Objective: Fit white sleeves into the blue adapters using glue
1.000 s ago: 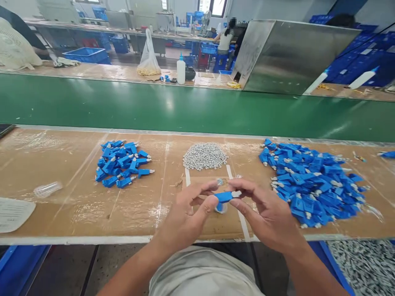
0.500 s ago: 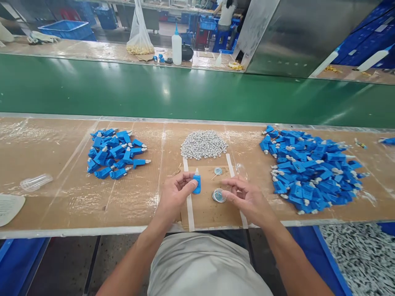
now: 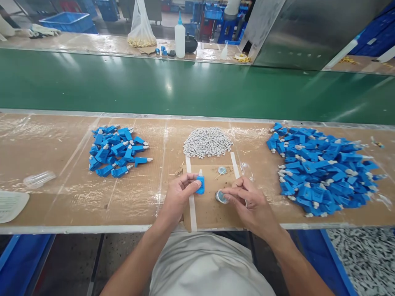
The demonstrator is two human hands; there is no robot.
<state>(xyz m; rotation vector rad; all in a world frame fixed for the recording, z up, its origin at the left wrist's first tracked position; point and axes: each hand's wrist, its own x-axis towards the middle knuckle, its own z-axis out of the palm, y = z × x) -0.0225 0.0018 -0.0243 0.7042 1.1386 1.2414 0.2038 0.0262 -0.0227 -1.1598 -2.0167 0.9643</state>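
Note:
My left hand (image 3: pixel 182 191) pinches a blue plastic part with a white tip (image 3: pixel 200 185), tip pointing away from me. My right hand (image 3: pixel 251 203) has thumb and fingertips pressed together over a small round cup (image 3: pixel 220 196); what they hold, if anything, cannot be made out. Beyond the cup lies a small round dish (image 3: pixel 221 169) with a thin stick (image 3: pixel 219 176) beside it. A mound of small grey pieces (image 3: pixel 206 142) sits behind both hands. Similar blue parts form a smaller pile (image 3: pixel 115 150) on the left and a larger pile (image 3: pixel 324 168) on the right.
A green belt (image 3: pixel 166 86) runs beyond the cardboard-covered table (image 3: pixel 70 205). Clear plastic cups (image 3: pixel 39 179) lie at left. Across the belt stand a white squeeze bottle (image 3: pixel 180 41) and a plastic bag (image 3: pixel 140 33). A bin of small grey pieces (image 3: pixel 364 255) is below right.
My right hand has closed its fingertips together over the cup. My left hand keeps the blue part in nearly the same spot. The whole view has shifted slightly.

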